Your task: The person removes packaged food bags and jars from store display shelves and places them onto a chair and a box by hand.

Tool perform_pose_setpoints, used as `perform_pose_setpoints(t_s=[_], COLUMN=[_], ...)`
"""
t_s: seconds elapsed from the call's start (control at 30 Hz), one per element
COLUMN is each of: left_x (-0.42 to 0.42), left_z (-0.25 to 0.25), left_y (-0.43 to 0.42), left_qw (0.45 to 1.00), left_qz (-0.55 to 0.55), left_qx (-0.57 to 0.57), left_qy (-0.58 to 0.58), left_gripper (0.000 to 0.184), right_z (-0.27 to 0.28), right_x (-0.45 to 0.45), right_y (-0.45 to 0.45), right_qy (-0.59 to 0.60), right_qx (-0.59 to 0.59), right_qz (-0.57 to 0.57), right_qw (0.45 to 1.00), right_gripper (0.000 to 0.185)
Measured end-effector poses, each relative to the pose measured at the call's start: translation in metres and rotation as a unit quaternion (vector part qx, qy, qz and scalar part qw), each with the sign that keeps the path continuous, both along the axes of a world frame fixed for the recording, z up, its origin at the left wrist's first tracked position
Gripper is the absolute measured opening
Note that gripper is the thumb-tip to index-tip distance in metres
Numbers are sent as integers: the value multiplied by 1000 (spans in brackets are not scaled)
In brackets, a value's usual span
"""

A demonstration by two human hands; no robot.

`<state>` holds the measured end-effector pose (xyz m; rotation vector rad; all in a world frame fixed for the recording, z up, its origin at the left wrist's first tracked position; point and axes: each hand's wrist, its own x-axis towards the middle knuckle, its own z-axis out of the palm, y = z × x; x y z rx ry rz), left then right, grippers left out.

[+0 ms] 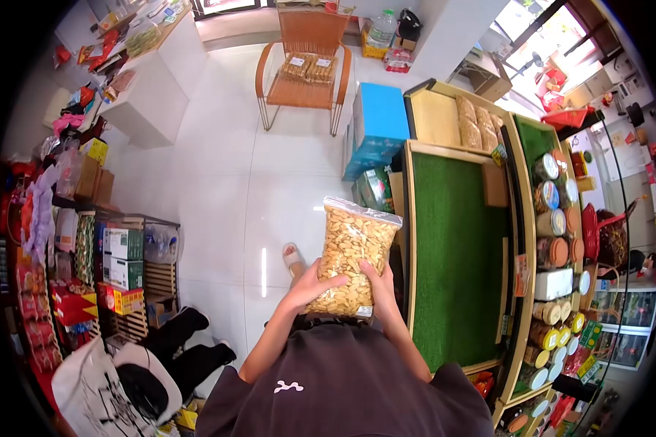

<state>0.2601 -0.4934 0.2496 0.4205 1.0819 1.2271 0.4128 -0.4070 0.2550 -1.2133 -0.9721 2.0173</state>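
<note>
A clear zip bag (353, 251) packed with pale tan nuts or seeds is held upright in front of my body. My left hand (313, 285) grips its lower left side, thumb across the front. On the lower right side my right hand (377, 284) holds it the same way, thumb also on the front. The fingers behind the bag are hidden. A small white label (364, 311) shows at the bag's bottom corner.
To my right is a wooden display stand lined with green turf (455, 255); several filled bags (477, 124) lie at its far end. Lidded jars (551, 251) line the shelf beyond. Ahead, an orange chair (302, 91) carries two bags (307, 68). A seated person's legs (189, 349) are at left.
</note>
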Motion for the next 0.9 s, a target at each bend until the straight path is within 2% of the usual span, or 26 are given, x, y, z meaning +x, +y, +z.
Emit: perform_pose_setpoints(t_s=[0.23, 0.27, 0.37, 0.63, 0.77, 0.9], left_x=[-124, -138, -179, -300, -362, -413], left_z=[-8, 8, 17, -23, -24, -26], left_y=[45, 53, 79, 186, 246, 303], left_qw=[998, 998, 998, 999, 996, 996], left_qz=[44, 54, 58, 9, -9, -15], left_qx=[-20, -18, -19, -37, -78, -91], left_qy=[32, 6, 24, 33, 41, 16], left_gripper=[72, 70, 68, 67, 64, 65], right_z=[-2, -2, -14, -43, -35, -33], right_x=[-129, -145, -186, -299, -362, -411], right_y=[56, 64, 87, 182, 242, 302], right_qy=[-10, -14, -25, 23, 56, 62], right_qx=[49, 50, 50, -55, -130, -122], right_qz=[15, 18, 11, -15, -8, 24], right_qw=[999, 998, 998, 998, 990, 990], right_gripper=[56, 57, 57, 53, 51, 53])
